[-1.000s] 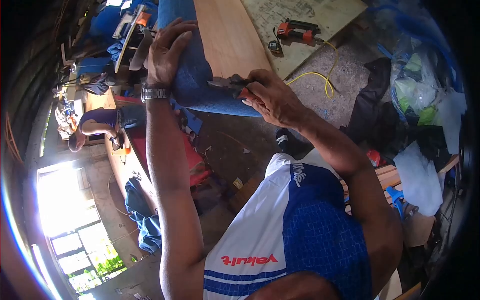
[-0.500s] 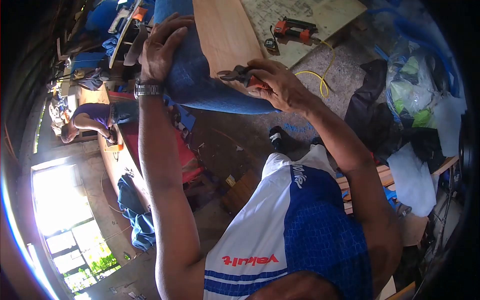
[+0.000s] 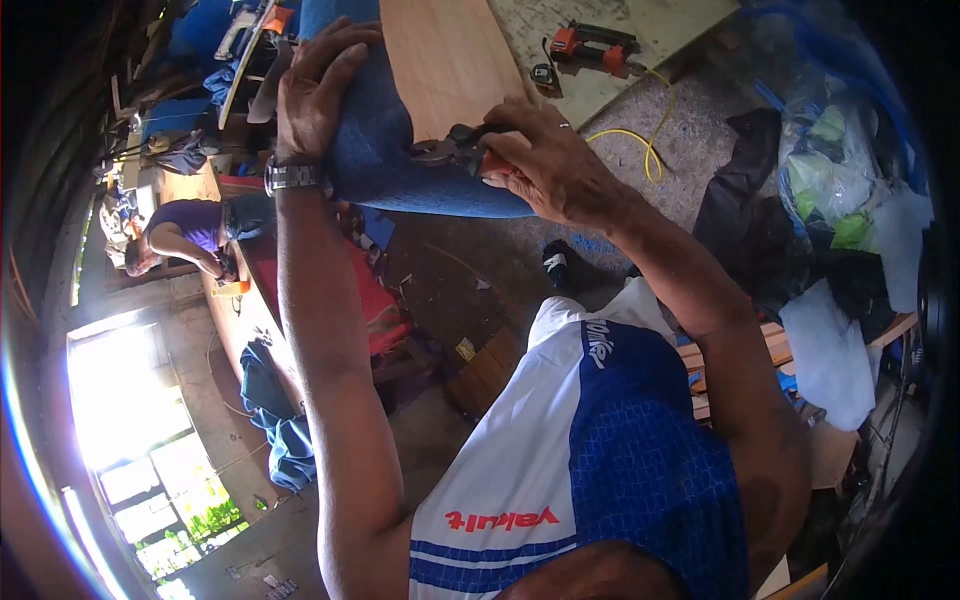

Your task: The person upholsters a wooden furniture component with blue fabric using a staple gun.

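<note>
My left hand [image 3: 318, 88], with a metal watch on the wrist, lies flat with fingers spread on the blue fabric [image 3: 385, 150] that wraps the edge of a wooden panel [image 3: 445, 55]. My right hand [image 3: 550, 165] grips red-handled pliers [image 3: 455, 150]. The pliers' dark jaws point left and touch the fabric where it meets the bare wood. Both hands are close together at the near end of the panel.
An orange staple gun [image 3: 590, 42] with a yellow hose [image 3: 640, 145] lies on a board beyond the panel. Another person [image 3: 185, 235] bends over a bench at left. Bags and cloth [image 3: 830, 190] are piled at right. Blue fabric [image 3: 275, 420] hangs near a bright doorway.
My right hand brought the pliers back left and down onto the fabric edge after lifting them over the wood. My left hand stayed pressed on the fabric.
</note>
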`<state>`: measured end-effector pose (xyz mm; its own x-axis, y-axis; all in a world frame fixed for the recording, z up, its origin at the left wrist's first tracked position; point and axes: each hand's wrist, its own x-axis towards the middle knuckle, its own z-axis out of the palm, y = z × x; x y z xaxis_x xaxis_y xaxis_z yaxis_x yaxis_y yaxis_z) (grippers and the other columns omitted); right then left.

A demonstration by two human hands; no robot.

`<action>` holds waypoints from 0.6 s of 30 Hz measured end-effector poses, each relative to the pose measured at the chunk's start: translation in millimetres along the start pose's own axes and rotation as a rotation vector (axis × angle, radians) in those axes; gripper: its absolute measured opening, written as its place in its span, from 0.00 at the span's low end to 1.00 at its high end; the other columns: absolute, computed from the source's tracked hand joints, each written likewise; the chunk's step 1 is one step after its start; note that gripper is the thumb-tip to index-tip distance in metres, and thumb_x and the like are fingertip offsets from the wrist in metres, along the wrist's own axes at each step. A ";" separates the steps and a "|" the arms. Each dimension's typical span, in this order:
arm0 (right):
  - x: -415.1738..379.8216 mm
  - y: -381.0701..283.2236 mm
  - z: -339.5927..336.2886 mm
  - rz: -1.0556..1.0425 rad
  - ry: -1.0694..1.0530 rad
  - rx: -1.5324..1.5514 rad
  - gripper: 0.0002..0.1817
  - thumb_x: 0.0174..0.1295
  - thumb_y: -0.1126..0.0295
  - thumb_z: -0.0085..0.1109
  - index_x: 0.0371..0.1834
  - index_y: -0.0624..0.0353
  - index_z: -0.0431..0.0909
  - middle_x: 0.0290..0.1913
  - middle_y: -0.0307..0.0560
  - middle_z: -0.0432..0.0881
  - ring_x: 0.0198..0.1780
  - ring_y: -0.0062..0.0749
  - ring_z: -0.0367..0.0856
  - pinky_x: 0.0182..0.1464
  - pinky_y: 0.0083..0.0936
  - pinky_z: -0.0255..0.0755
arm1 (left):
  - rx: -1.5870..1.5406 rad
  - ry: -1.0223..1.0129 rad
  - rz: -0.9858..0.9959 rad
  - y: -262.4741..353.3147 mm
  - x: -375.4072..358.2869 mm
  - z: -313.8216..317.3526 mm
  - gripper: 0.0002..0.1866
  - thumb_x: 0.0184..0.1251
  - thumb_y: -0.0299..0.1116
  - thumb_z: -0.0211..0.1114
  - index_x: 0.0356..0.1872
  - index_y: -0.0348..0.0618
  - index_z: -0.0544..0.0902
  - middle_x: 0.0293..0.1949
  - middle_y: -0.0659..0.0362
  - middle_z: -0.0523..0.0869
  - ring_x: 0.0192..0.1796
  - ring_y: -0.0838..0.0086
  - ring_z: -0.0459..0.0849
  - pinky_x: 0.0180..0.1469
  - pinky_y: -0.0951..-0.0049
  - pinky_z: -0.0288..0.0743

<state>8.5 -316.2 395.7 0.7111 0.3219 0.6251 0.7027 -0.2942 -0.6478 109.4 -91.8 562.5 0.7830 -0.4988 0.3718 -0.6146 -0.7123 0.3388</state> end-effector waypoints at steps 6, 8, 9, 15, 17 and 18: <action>2.8 -3.0 -9.7 0.256 -0.268 0.250 0.16 0.64 0.65 0.67 0.50 0.59 0.75 0.48 0.50 0.79 0.46 0.40 0.84 0.46 0.35 0.78 | -0.097 0.011 -0.014 0.6 -1.4 -2.4 0.15 0.68 0.39 0.62 0.49 0.46 0.89 0.56 0.60 0.88 0.73 0.60 0.69 0.77 0.54 0.49; -0.6 12.8 -3.9 0.491 -0.405 0.722 0.19 0.66 0.60 0.66 0.51 0.61 0.76 0.45 0.50 0.81 0.38 0.37 0.85 0.35 0.31 0.76 | -0.278 0.019 -0.061 0.8 -4.5 -3.7 0.14 0.68 0.38 0.62 0.49 0.46 0.89 0.55 0.60 0.88 0.73 0.61 0.69 0.77 0.54 0.48; -4.2 20.4 2.3 0.606 -0.468 0.961 0.21 0.66 0.57 0.66 0.52 0.62 0.76 0.43 0.50 0.82 0.34 0.35 0.86 0.30 0.29 0.76 | -0.272 0.021 -0.065 1.7 -3.9 -4.6 0.14 0.68 0.38 0.62 0.49 0.46 0.89 0.55 0.60 0.88 0.73 0.61 0.69 0.78 0.54 0.47; -23.5 25.0 45.7 0.782 -0.166 1.190 0.35 0.62 0.53 0.70 0.64 0.62 0.68 0.42 0.48 0.84 0.30 0.25 0.85 0.19 0.22 0.71 | -0.019 0.003 -0.018 -4.0 0.9 -2.8 0.14 0.68 0.38 0.62 0.48 0.46 0.89 0.54 0.61 0.88 0.73 0.61 0.70 0.79 0.52 0.42; -21.8 14.7 47.8 0.681 -0.216 0.936 0.39 0.60 0.49 0.71 0.67 0.61 0.65 0.47 0.50 0.81 0.42 0.31 0.84 0.34 0.28 0.78 | -0.054 -0.016 0.003 -8.7 2.7 -2.4 0.14 0.68 0.37 0.62 0.48 0.46 0.89 0.54 0.60 0.89 0.73 0.61 0.70 0.79 0.52 0.42; -23.6 4.3 50.1 0.577 -0.185 0.808 0.41 0.60 0.49 0.71 0.67 0.61 0.64 0.45 0.49 0.80 0.45 0.32 0.83 0.39 0.30 0.78 | -0.077 -0.033 0.022 -10.3 5.6 -2.7 0.14 0.68 0.37 0.62 0.48 0.46 0.89 0.54 0.60 0.88 0.73 0.62 0.70 0.79 0.53 0.42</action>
<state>-6.5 -280.0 356.3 0.8738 0.4780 0.0897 -0.0239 0.2264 -0.9737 119.9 -85.9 563.4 0.7713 -0.5307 0.3514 -0.6361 -0.6615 0.3971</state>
